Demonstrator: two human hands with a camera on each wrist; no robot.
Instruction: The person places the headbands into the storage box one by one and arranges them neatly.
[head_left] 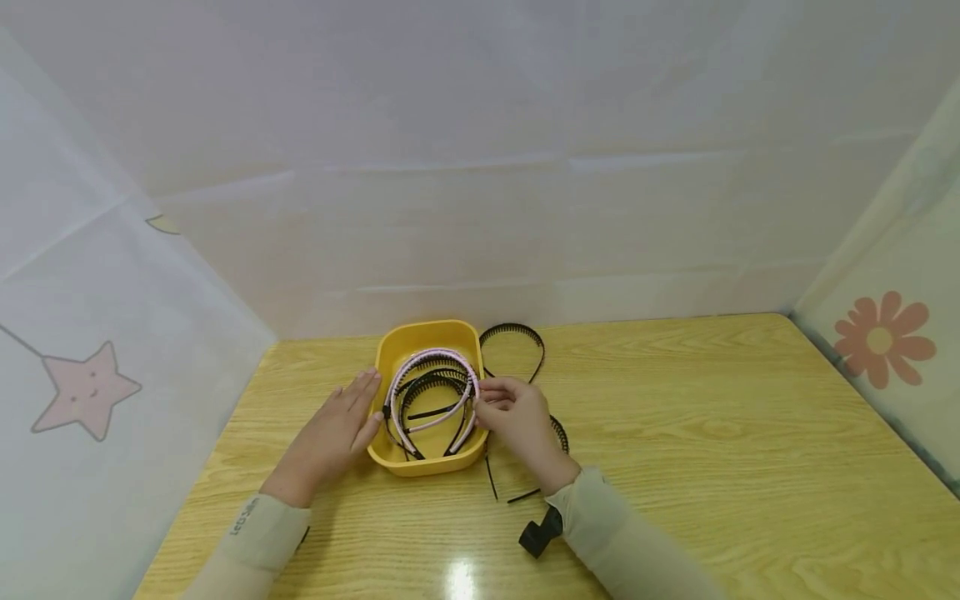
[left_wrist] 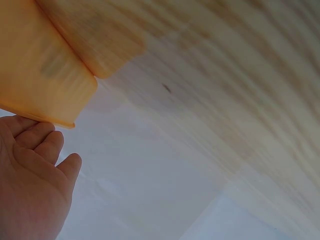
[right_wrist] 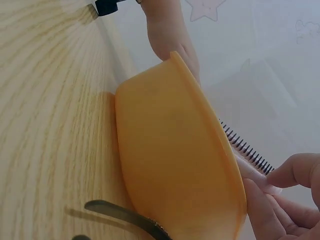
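Observation:
A yellow plastic basin (head_left: 427, 470) holds a lilac headband (head_left: 431, 353) and several black toothed headbands (head_left: 431, 379). My right hand (head_left: 522, 423) is at the basin's right rim and pinches the lilac headband between thumb and fingers. In the right wrist view, the lilac band (right_wrist: 248, 167) shows above the rim beside a row of black teeth (right_wrist: 245, 146). My left hand (head_left: 335, 435) rests its fairly straight fingers along the left rim. The left wrist view shows those fingertips (left_wrist: 45, 132) touching the basin's edge (left_wrist: 62, 124).
To the right of the basin, a black headband (head_left: 512, 326) lies on the wooden table (head_left: 720, 433). Another black headband (head_left: 559, 435) is partly hidden behind my right hand. A black wrist mount (head_left: 538, 533) hangs under the right sleeve. White printed sheets (head_left: 480, 225) stand around the table.

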